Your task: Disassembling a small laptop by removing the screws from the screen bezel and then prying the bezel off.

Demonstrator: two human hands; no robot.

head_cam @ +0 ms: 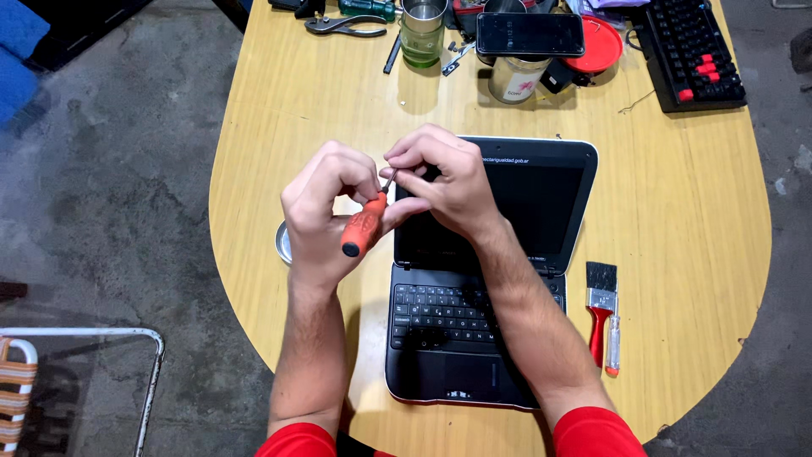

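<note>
Left hand (326, 203) clenched round the orange-handled screwdriver (364, 224), steadying it | right hand (444, 178) fingers pinched its tip, apparently seating something too small to tell | above open netbook (486, 271) on desk (677, 220).

A pale yellow wooden tabletop (685, 211) with rounded ends is seen filling the middle of the view, its grain lit evenly from above. Grey concrete floor (110, 195), stained and patchy, is spread out on both sides of it. At the lower left, a metal-framed chair (127, 338) with striped webbing is caught at the frame's edge. Something blue (17, 51) is glimpsed at the upper left corner, beside a dark shape that cannot be made out.
</note>
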